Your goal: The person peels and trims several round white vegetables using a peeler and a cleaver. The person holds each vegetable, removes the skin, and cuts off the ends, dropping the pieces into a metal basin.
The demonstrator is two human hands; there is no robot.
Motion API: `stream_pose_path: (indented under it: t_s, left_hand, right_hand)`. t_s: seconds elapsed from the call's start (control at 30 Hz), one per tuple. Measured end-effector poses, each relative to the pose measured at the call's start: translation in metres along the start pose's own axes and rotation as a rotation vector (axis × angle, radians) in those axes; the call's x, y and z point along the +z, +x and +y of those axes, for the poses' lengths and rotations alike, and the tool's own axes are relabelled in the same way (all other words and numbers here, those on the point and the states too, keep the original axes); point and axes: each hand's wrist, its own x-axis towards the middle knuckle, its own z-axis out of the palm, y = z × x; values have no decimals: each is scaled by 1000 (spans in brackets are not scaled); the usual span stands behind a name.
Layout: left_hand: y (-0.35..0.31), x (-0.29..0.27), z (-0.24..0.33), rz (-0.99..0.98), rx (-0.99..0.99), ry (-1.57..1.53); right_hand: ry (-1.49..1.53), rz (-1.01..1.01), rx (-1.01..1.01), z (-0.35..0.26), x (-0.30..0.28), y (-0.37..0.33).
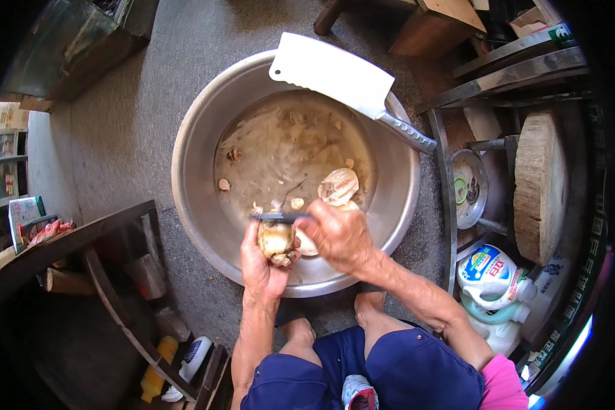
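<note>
My left hand [261,263] is closed round a knobby, pale-brown root [277,239] with small stubs at its lower end. Across the root's top lies a narrow dark tool [279,217], gripped in my right hand [338,236]; whether it is a knife or a peeler I cannot tell. Both hands are over the near side of a large metal basin [186,205] of cloudy brownish water [280,147]. A pale peeled piece [338,186] sits in the water beyond my right hand, and another shows partly between my hands. Small scraps float about.
A broad cleaver [335,75] rests across the basin's far right rim, handle outward. On the right, a metal rack [447,205] holds a round wooden board [540,188], a metal bowl [469,188] and plastic jugs [488,273]. A wooden shelf [109,294] stands at left.
</note>
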Motion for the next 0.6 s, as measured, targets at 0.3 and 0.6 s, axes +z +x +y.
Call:
stream_pose_path:
  t_s: [0.3, 0.6]
  left_hand:
    - [-5, -7, -6, -6, 55, 90]
    - [-6, 5, -5, -87, 19, 9]
  right_hand:
    - [-110, 2, 33, 14, 39, -9]
    - [141, -31, 118, 10, 1, -4]
